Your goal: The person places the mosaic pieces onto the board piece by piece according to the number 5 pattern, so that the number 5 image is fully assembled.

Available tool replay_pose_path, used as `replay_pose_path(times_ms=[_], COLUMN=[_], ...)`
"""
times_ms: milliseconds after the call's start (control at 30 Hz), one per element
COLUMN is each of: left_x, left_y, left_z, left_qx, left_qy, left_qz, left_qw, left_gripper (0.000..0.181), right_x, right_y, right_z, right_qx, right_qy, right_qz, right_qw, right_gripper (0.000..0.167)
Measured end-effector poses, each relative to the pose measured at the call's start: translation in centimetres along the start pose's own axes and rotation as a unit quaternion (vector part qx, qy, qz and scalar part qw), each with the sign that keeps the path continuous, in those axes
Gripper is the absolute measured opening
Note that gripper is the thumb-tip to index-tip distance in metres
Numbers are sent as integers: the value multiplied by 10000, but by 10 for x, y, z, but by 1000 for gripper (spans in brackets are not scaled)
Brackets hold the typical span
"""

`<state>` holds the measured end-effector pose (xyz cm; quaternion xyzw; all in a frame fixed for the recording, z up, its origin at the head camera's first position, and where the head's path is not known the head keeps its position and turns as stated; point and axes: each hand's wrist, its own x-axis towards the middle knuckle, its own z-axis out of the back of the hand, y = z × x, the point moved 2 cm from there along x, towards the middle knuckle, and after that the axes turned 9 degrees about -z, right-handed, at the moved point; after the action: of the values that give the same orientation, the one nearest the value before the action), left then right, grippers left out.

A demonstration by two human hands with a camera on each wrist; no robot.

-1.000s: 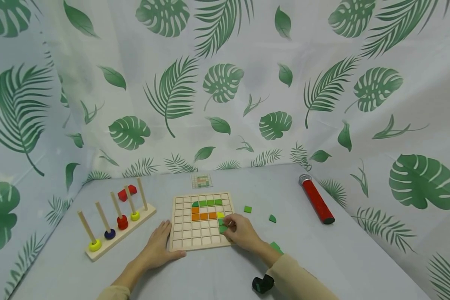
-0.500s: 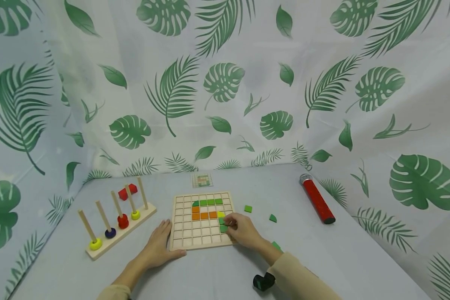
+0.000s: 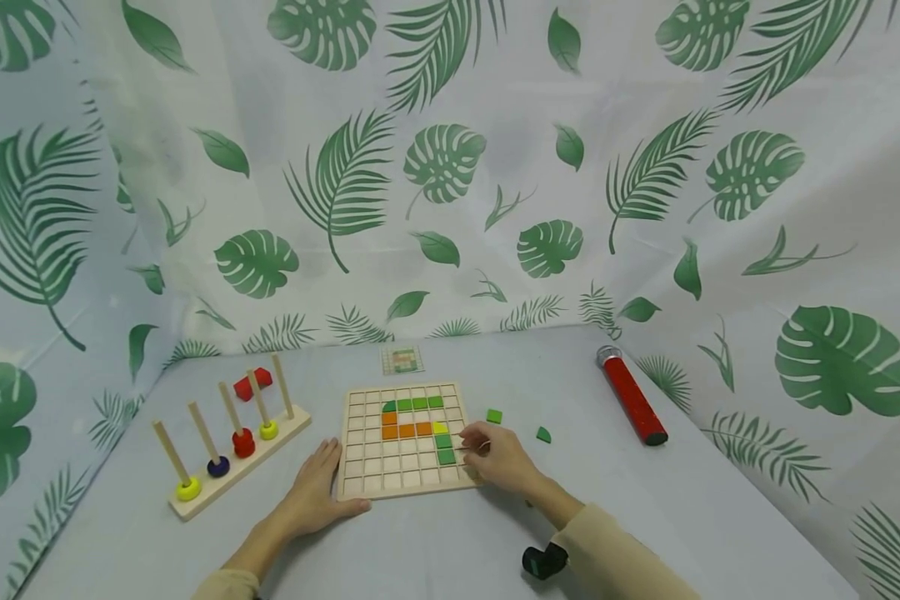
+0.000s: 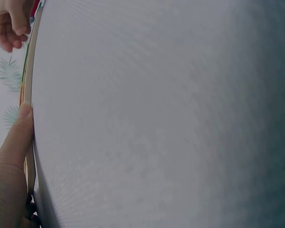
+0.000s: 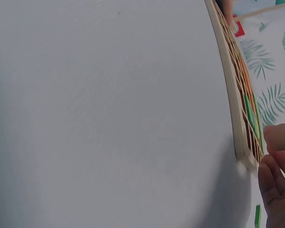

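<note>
My left hand [image 3: 313,487] rests at the near left corner of a wooden grid board [image 3: 371,482], fingers along its left side and thumb at the front edge. The thumb [image 4: 24,118] touches the board's edge in the left wrist view. My right hand [image 3: 498,458] hovers by the board's right edge, its fingers loosely bent, with no tile visible in it. Two green square tiles [image 3: 446,456] sit in the grid just left of it, below a yellow tile [image 3: 440,427]. Orange tiles [image 3: 407,431] and a row of green tiles [image 3: 420,403] fill other cells.
Right of the board lie a loose green square [image 3: 494,416] and a green quarter-round tile [image 3: 543,435]. A pattern card [image 3: 402,359] lies behind. A peg stand with rings [image 3: 240,467] and a red block [image 3: 253,383] stand left, a red tube [image 3: 632,396] right, a black object [image 3: 544,561] in front.
My right hand has drawn back to the right from the green tiles, which now show fully in the grid. The black object has shifted slightly right with the right sleeve. My left hand stays put.
</note>
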<state>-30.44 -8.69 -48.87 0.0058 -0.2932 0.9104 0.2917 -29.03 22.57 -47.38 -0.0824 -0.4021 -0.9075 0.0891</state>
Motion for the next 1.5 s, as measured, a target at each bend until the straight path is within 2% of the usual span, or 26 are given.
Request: replay_pose_path(times_ms=[300,633,833,1100,1267,1500], left_x=[-1,0,0,-1,-1,0], left_y=[0,-3,-3,-6,-7,-6], left_z=[-1,2,0,2,3,3], left_qx=[-27,-16,29,19,24,49], left_qy=[25,32,56,19,32,47], left_qz=[29,92,184,190,129,131], left_qw=[10000,10000,9998,9998,9999,9999], left_gripper=[112,113,114,113,113,114], right_x=[-18,-34,-49,-67,-75,-78], right_y=[-16,-37,-48,-61,-68,-68], right_z=[33,66,75,87,91,91], right_qx=[127,-85,-189,-222,-222,-66], right_qy=[-122,-264,112,559,781,967], right_qz=[-296,-732,-757,-432,-512,-552], right_qw=[9994,9969,9969,9973,9954,9938], right_gripper=[32,30,25,30,37,37])
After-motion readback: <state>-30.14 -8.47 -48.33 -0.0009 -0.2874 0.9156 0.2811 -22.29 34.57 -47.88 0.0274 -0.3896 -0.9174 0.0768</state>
